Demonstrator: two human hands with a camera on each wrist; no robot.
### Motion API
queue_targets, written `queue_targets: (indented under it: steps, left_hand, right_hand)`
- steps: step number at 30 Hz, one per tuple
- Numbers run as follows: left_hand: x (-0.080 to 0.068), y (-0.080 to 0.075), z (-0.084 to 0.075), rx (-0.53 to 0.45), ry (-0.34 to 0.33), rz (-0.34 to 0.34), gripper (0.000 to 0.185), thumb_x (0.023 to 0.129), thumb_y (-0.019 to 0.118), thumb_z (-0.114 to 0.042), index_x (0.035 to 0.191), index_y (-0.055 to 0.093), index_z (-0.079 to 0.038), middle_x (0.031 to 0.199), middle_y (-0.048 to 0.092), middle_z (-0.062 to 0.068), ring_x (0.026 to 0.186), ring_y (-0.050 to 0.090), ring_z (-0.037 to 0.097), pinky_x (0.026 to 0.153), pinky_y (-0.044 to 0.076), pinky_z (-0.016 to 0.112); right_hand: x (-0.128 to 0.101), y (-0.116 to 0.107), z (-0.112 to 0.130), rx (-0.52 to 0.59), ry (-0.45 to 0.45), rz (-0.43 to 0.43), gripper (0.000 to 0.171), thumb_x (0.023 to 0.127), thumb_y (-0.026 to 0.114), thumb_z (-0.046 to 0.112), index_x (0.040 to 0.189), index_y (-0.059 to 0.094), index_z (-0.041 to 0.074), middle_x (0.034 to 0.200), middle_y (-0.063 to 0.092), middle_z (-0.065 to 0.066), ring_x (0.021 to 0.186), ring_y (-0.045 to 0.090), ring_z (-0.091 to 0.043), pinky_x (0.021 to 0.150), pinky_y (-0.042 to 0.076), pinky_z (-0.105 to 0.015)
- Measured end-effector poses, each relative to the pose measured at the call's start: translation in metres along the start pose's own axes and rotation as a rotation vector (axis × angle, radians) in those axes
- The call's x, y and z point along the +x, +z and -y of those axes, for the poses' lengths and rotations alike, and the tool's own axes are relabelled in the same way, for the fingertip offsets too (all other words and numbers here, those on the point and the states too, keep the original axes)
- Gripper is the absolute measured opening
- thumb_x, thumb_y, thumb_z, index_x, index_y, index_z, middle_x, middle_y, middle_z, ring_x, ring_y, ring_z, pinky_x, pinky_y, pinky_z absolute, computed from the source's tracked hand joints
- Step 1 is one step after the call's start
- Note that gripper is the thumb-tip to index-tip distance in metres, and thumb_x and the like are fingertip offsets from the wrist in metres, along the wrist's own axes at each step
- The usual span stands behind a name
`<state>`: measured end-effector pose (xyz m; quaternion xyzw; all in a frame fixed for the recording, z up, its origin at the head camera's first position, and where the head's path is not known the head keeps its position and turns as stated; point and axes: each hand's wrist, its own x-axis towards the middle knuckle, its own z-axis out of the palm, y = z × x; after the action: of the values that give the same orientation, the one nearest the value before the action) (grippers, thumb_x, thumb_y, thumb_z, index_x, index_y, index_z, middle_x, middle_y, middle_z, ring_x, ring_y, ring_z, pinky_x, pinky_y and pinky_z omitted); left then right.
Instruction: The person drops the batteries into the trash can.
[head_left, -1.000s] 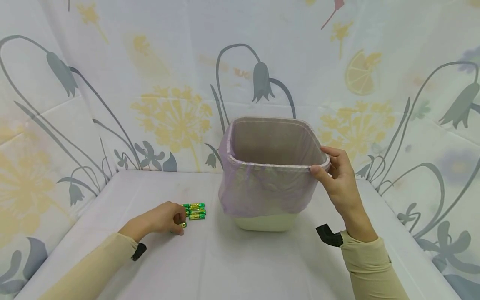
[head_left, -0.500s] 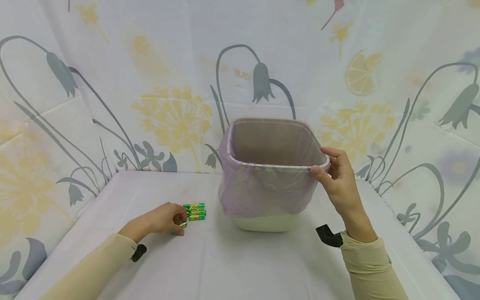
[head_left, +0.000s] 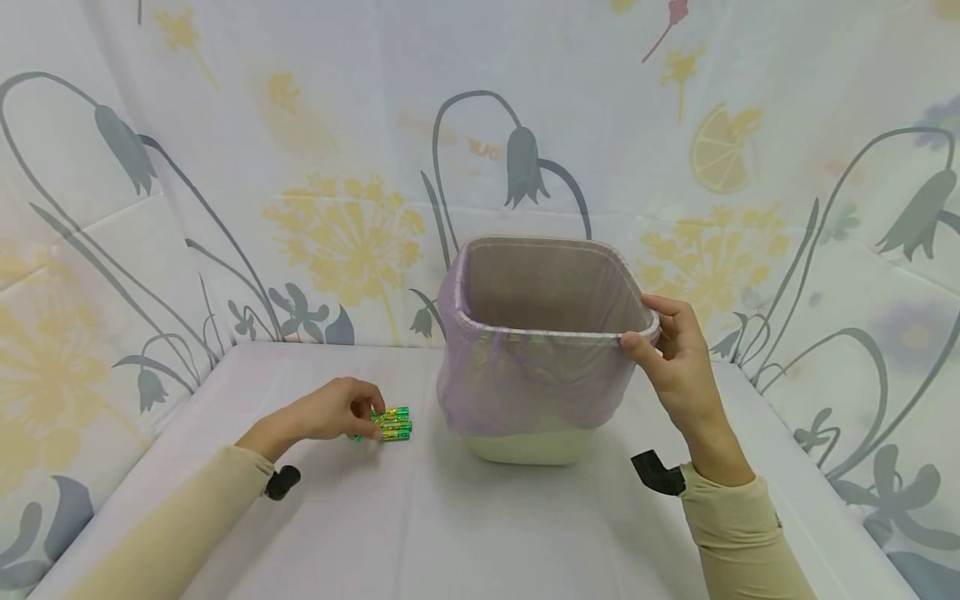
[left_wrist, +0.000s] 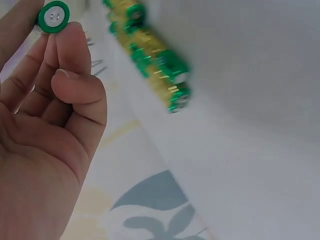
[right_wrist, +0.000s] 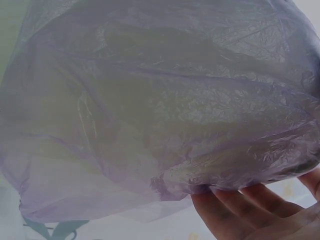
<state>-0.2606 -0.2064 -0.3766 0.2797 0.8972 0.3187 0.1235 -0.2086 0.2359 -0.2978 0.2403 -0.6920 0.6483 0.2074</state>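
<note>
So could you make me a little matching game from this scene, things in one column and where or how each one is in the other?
Things:
1. left hand
2. right hand
3. bin
4. batteries

States:
A. lined with a purple bag
B. lying in a row on the table
C. pinching one battery
D. gripping the bin's rim

Pairs: 1-C, 2-D, 3-A, 4-B

Centre frame: pale bin (head_left: 532, 446) w/ purple liner (head_left: 525, 375), right hand (head_left: 675, 354) gripping rim at right corner. Lower left of centre: left hand (head_left: 330, 412) pinching at green-yellow batteries (head_left: 392, 423) on white table (head_left: 465, 525).
</note>
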Motion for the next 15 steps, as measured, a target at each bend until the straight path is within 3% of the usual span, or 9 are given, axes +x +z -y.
queue_targets:
  steps: [7, 15]
  left_hand:
    - [0.015, -0.042, -0.038, -0.072, 0.055, -0.057, 0.026, 0.082, 0.076, -0.018, 0.101, 0.064, -0.005, 0.073, 0.062, 0.003, 0.069, 0.061, 0.019, 0.066, 0.051, 0.037]
    - [0.031, -0.089, -0.086, -0.088, 0.119, -0.145, 0.029, 0.085, 0.075, -0.018, 0.106, 0.063, -0.003, 0.08, 0.065, 0.007, 0.073, 0.061, 0.021, 0.066, 0.05, 0.032]
  right_hand:
    - [0.0, 0.0, -0.001, 0.014, -0.009, -0.006, 0.05, 0.091, 0.062, 0.002, 0.135, 0.039, 0.0, 0.119, 0.05, -0.022, 0.096, 0.054, -0.018, 0.079, 0.047, -0.021]
    - [0.0, 0.001, 0.0, 0.013, 0.006, -0.019, 0.05, 0.091, 0.062, 0.001, 0.135, 0.039, 0.001, 0.119, 0.05, -0.023, 0.094, 0.054, -0.019, 0.078, 0.047, -0.021]
